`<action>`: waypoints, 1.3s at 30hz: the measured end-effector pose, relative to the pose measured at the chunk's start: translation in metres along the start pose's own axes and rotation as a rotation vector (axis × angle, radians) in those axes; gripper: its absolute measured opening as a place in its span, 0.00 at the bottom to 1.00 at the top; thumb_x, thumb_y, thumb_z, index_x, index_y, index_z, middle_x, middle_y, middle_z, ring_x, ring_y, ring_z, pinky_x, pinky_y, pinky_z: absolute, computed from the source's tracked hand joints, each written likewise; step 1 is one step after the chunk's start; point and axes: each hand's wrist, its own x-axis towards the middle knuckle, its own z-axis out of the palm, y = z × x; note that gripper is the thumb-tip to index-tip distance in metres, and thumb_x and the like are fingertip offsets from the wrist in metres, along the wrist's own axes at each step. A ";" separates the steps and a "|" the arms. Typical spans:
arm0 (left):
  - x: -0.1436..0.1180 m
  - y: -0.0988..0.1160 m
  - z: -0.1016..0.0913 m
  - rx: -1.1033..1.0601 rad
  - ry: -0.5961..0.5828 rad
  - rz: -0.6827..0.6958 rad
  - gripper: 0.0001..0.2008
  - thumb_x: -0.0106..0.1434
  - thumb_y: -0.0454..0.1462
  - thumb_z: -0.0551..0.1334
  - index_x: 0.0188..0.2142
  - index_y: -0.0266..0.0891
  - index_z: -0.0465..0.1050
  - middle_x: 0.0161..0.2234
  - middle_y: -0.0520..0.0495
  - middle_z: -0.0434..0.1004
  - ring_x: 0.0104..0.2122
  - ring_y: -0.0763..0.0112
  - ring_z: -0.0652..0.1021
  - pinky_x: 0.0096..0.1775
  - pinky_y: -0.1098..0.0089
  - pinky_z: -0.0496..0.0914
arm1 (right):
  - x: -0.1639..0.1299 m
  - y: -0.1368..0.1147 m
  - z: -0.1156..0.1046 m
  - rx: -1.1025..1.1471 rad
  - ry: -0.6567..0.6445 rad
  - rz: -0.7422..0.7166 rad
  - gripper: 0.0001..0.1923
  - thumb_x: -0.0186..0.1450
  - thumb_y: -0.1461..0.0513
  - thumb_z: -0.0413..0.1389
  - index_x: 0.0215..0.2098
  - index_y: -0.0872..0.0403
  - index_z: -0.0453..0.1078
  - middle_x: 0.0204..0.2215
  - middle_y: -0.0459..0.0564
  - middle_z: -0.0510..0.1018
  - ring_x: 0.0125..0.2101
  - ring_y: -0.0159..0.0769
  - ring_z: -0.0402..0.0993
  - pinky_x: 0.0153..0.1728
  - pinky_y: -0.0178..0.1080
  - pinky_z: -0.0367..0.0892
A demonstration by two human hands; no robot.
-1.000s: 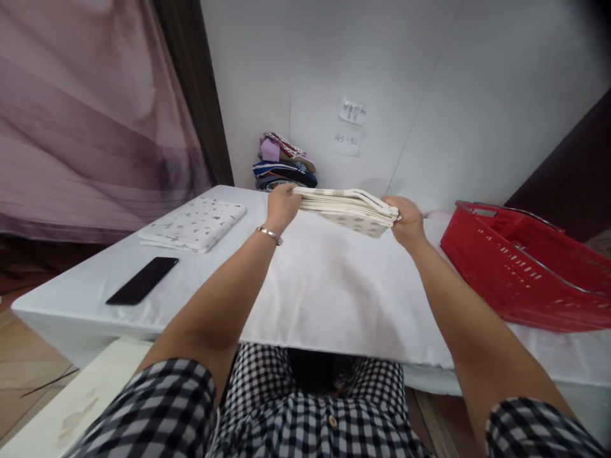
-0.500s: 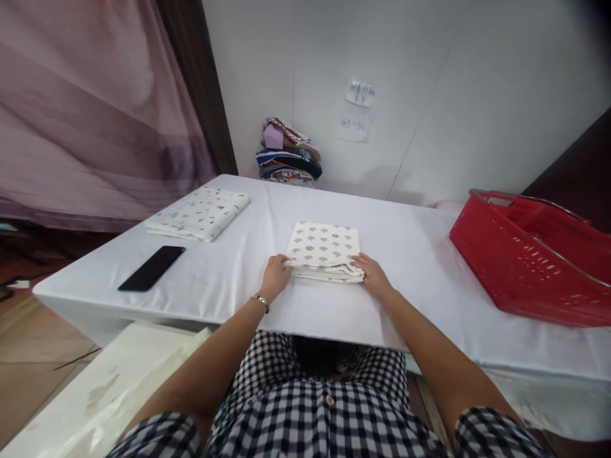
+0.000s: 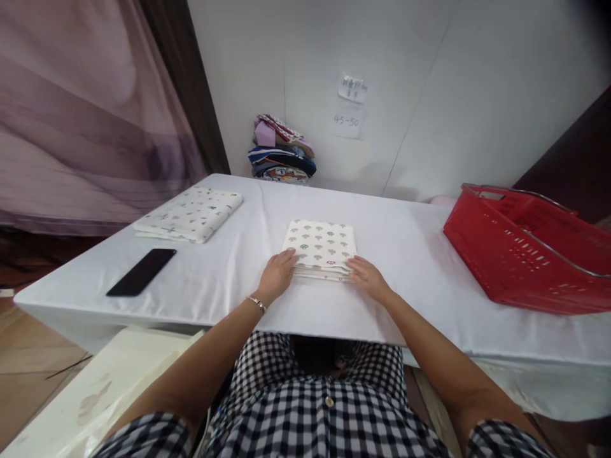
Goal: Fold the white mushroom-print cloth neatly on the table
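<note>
A folded white cloth (image 3: pixel 322 240) with a grey mushroom-like print and a few green and red motifs lies in the middle of the table, its layered front edge facing me. My left hand (image 3: pixel 277 273) rests on its left front corner, fingers stretched out over the top. At the right front corner, my right hand (image 3: pixel 370 278) touches the edge with its fingers extended. Both hands are open, and the cloth lies flat between them. The undersides of my fingers are hidden.
Another folded printed cloth (image 3: pixel 193 213) lies at the table's left, with a black phone (image 3: pixel 142 272) in front of it. A red plastic basket (image 3: pixel 520 254) stands on the right. Behind the white-covered table (image 3: pixel 401 248), a pile of folded fabrics (image 3: pixel 281 152) rests against the wall.
The cloth's raised front edge now lies flatter, and a red motif shows near it. My left hand has slid further onto the top. The view has shifted slightly.
</note>
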 end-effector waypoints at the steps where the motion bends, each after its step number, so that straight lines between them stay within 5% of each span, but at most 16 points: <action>1: 0.000 -0.002 0.002 -0.006 -0.019 0.005 0.19 0.63 0.32 0.51 0.52 0.40 0.67 0.56 0.44 0.67 0.57 0.62 0.65 0.56 0.57 0.60 | -0.001 0.000 0.001 -0.042 -0.040 -0.038 0.17 0.64 0.60 0.50 0.50 0.49 0.71 0.51 0.50 0.73 0.56 0.43 0.62 0.55 0.51 0.60; 6: -0.002 -0.006 0.004 0.002 -0.082 -0.019 0.19 0.64 0.32 0.49 0.53 0.41 0.67 0.56 0.45 0.67 0.58 0.61 0.64 0.57 0.55 0.58 | -0.005 0.002 0.002 -0.191 -0.106 -0.076 0.16 0.67 0.63 0.46 0.48 0.49 0.71 0.51 0.49 0.73 0.55 0.42 0.64 0.51 0.50 0.62; 15: 0.018 0.023 0.010 -0.027 -0.048 0.115 0.15 0.65 0.36 0.54 0.51 0.42 0.69 0.54 0.45 0.70 0.55 0.61 0.68 0.56 0.55 0.59 | 0.018 -0.035 0.008 -0.353 -0.141 -0.118 0.13 0.66 0.62 0.49 0.49 0.50 0.68 0.51 0.52 0.73 0.55 0.44 0.62 0.54 0.51 0.52; 20: 0.027 0.022 0.017 -0.046 -0.077 0.093 0.13 0.66 0.37 0.52 0.47 0.42 0.71 0.49 0.46 0.75 0.49 0.64 0.73 0.50 0.61 0.65 | 0.029 -0.030 0.009 -0.362 -0.124 -0.028 0.13 0.67 0.66 0.47 0.43 0.51 0.71 0.43 0.50 0.77 0.44 0.37 0.72 0.53 0.46 0.54; 33: 0.030 0.030 0.008 -0.037 -0.135 0.037 0.13 0.67 0.38 0.50 0.43 0.42 0.73 0.46 0.44 0.75 0.48 0.63 0.73 0.49 0.61 0.64 | 0.036 -0.033 0.005 -0.449 -0.133 -0.053 0.15 0.69 0.63 0.43 0.38 0.50 0.72 0.37 0.48 0.78 0.37 0.36 0.72 0.37 0.36 0.61; 39: 0.025 0.026 0.013 -0.066 -0.089 0.072 0.13 0.66 0.40 0.54 0.46 0.43 0.71 0.49 0.45 0.73 0.50 0.63 0.71 0.51 0.61 0.63 | 0.024 -0.025 0.014 -0.410 -0.177 -0.165 0.13 0.68 0.65 0.46 0.43 0.52 0.71 0.42 0.51 0.76 0.45 0.36 0.70 0.45 0.38 0.61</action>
